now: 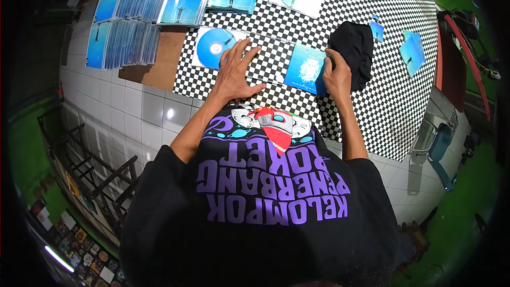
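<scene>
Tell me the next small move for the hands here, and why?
Probably slide the blue booklet into the open clear case. The right hand pinches the booklet at the case's right half, the left hand lies flat holding the case down, and the blue disc already sits in the left half.

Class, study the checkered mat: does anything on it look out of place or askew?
Yes. A crumpled black cloth lies bunched among the flat blue disc sleeves, by the right hand. Two blue sleeves lie tilted and apart near the mat's right edge.
</scene>
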Tool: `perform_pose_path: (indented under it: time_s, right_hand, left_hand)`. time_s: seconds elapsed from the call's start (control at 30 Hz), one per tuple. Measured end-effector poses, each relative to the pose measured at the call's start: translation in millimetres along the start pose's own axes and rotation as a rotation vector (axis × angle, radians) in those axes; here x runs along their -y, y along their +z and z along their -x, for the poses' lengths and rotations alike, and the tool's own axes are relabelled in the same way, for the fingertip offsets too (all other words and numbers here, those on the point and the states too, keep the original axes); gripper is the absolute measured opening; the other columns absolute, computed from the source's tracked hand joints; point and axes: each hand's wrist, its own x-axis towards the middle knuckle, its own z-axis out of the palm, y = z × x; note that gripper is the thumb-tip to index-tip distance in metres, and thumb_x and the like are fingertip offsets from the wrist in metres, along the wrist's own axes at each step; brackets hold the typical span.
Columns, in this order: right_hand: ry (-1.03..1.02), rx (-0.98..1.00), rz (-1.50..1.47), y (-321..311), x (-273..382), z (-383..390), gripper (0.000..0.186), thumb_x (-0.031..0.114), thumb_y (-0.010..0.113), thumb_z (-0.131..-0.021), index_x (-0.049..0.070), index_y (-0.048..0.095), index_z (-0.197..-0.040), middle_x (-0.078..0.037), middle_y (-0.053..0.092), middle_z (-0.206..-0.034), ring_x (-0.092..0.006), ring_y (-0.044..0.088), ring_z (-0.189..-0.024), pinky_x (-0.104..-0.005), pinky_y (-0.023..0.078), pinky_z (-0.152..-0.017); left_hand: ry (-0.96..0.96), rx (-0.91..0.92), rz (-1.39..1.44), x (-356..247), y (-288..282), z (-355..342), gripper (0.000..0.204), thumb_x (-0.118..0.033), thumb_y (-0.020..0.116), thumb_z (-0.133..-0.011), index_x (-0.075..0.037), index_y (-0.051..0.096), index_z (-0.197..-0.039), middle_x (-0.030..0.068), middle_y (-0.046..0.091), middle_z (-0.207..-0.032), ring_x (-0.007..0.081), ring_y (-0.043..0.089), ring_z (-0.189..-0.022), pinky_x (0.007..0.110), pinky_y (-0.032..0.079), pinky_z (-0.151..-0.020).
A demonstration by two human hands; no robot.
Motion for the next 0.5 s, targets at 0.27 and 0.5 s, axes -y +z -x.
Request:
perform_pose_path:
  time_s: [0.27,0.5]
  right_hand:
    - [-0.401,-0.109,0.593,26.0,26.5,39.2,0.06,0.02,0.057,-0.096,0.02,0.041,-0.154,-0.02,0.028,-0.162,-0.0383,0.036,-0.143,-0.0559,0.028,-0.116]
    - [-0.483,0.209,0.487,51.4,19.3,36.6,0.06,0.024,0.055,-0.096,0.02,0.04,-0.155,-0.02,0.029,-0.162,-0.0387,0.033,-0.145,-0.0594,0.022,-0.117]
  left_hand:
    - [-0.032,0.06,-0.058,7.0,0.9,-10.1,0.111,-0.056,0.086,-0.06,-0.02,0.038,-0.154,0.0188,0.027,-0.161,0.0373,0.021,-0.152,0.057,0.014,-0.12]
    - [-0.018,0.051,-0.053,9.6,7.4,-12.2,0.114,-0.061,0.083,-0.06,-0.02,0.036,-0.155,0.0183,0.024,-0.163,0.0359,0.021,-0.153,0.059,0.011,-0.121]
